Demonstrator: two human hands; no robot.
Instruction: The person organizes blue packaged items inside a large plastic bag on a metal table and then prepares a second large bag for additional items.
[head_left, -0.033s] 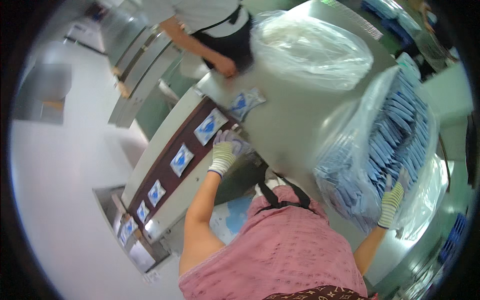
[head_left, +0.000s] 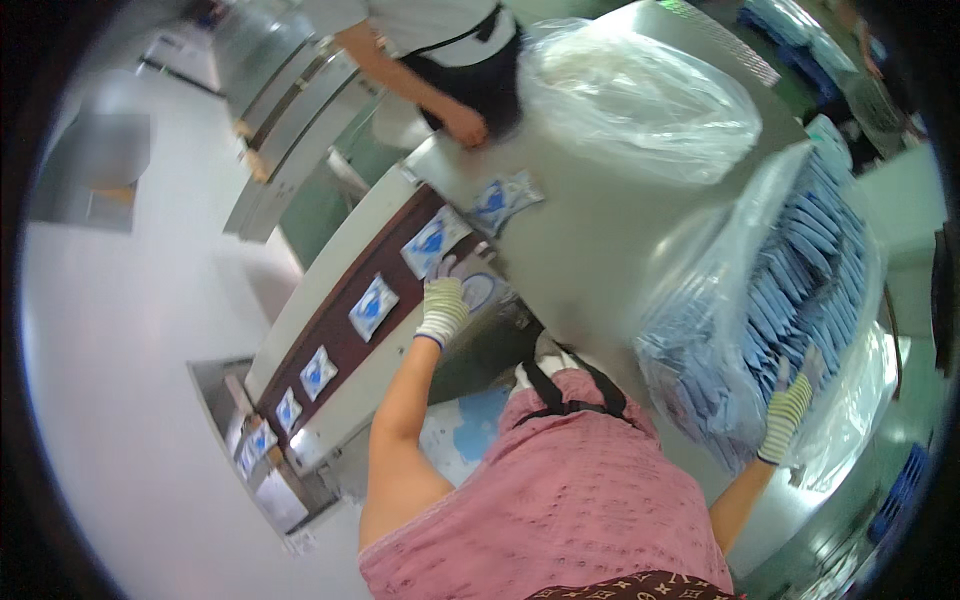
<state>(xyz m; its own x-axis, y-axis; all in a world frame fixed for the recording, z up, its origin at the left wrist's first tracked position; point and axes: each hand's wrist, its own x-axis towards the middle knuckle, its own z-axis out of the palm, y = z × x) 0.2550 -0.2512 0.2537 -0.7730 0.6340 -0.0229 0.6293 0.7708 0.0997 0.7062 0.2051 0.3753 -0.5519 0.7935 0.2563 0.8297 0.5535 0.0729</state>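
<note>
My left hand (head_left: 442, 297), in a yellow-and-white striped glove with grey fingertips, is at the near edge of a dark conveyor belt (head_left: 402, 262). Its fingers are slightly apart, their tips at the lower edge of a white-and-blue packet (head_left: 437, 243); contact is hard to tell. On the right, my right hand (head_left: 792, 398), gloved alike, rests with spread fingers on tightly stacked blue packets (head_left: 800, 260). A large clear plastic bag (head_left: 690, 270) surrounds that stack. Whether the right fingertips pinch a packet is unclear.
More packets (head_left: 374, 308) lie spaced along the belt, and another packet (head_left: 505, 200) is on the metal table (head_left: 590, 250). A co-worker's hand (head_left: 466, 125) is beyond it. A clear bag (head_left: 640, 95) lies at the back. Beside the left hand is a clear-edged panel with a blue ring (head_left: 480, 290).
My left hand has shifted slightly left towards the packet on the belt, and its fingers point more forward. The whole view has shifted a little. My right hand stays on the blue packets.
</note>
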